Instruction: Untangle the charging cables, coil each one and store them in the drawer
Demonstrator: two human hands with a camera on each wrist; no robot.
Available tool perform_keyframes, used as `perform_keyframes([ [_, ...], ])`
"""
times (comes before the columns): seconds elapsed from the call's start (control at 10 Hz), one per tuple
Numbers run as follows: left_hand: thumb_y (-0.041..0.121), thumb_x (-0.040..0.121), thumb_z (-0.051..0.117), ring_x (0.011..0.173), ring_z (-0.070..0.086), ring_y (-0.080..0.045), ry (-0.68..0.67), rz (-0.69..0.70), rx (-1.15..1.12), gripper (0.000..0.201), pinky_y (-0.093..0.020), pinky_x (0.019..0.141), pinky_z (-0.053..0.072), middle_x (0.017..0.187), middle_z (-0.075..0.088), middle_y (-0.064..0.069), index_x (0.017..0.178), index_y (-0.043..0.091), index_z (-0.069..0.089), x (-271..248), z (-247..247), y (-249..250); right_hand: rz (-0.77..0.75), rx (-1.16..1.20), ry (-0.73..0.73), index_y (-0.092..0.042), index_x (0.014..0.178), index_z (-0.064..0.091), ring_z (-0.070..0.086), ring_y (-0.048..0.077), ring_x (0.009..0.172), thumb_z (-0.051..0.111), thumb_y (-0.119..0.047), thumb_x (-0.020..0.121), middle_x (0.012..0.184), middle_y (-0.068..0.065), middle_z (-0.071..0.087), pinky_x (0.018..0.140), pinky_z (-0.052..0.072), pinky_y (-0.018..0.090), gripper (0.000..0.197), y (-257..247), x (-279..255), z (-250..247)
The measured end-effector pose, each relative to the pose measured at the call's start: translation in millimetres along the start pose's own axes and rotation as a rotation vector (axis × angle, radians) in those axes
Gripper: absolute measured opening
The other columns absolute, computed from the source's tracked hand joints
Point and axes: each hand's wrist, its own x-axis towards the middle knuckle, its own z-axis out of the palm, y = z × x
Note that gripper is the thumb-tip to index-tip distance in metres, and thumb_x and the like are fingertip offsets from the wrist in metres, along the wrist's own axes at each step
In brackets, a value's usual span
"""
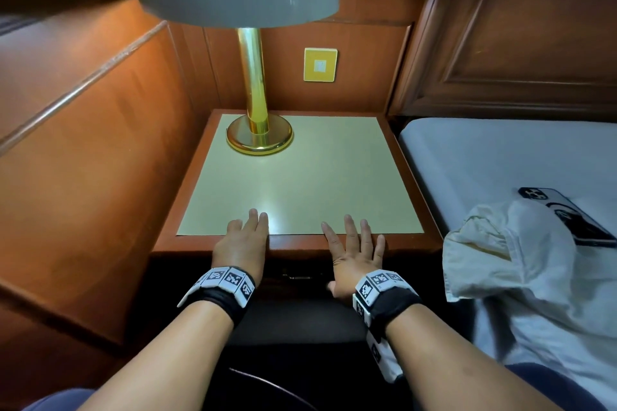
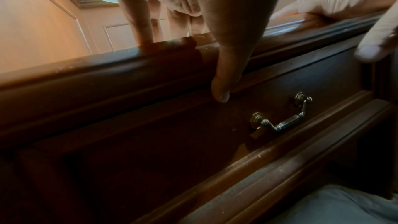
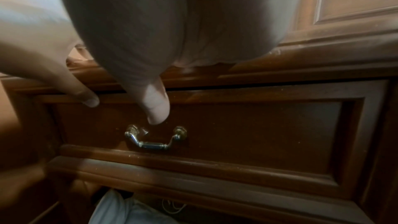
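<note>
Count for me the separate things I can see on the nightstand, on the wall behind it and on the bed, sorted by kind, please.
Lamp: 1, the brass lamp on the nightstand
Wall switch: 1, the yellow wall switch
Phone: 1, the phone on the bed
Cloth: 1, the white cloth on the bed
Total: 4

No readable words, brand names or numbers are showing in any of the three views. The only sign-like marks are black-and-white square coded patterns, sitting on the white wristbands (image 1: 220, 282) worn on both wrists and on the dark phone case (image 1: 564, 213) lying on the bed; they are spelling out nothing legible.
</note>
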Motion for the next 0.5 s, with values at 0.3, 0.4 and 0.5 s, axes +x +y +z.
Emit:
perform_keyframes([
  [0.3,-0.003,0.088,0.058,0.145,0.026,-0.026,-0.019,0.023,-0.010,0.087,-0.036,0.094,0.052,0.167,0.005,0.003,0.156,0.025,0.012,0,0,-2,-0.014,0.001,-0.008,-0.046,0.146,-0.034,-0.046,0.037,0.136,0.070,-0.035,0.087,0.148,0.007,-0.052,0.112,-0.024,0.063,0.120,0,-4,-4],
  [0.4,0.009,0.088,0.066,0.146,0.025,-0.025,-0.041,0.028,-0.072,0.086,-0.038,0.098,0.051,0.167,0.007,0.004,0.154,0.026,0.016,-3,-5,-2,-0.010,0.016,0.014,-0.043,0.146,-0.034,-0.044,0.035,0.139,0.070,-0.036,0.086,0.151,0.007,-0.049,0.114,-0.022,0.062,0.120,-1,-8,-3],
  [0.5,0.032,0.090,0.069,0.139,0.039,-0.020,-0.090,0.047,-0.178,0.064,-0.038,0.100,0.051,0.161,0.029,0.004,0.145,0.027,0.037,-24,-13,-6,-0.014,0.045,0.037,-0.037,0.150,-0.030,-0.036,0.031,0.145,0.069,-0.039,0.087,0.156,0.007,-0.042,0.118,-0.015,0.060,0.118,-2,-29,1],
])
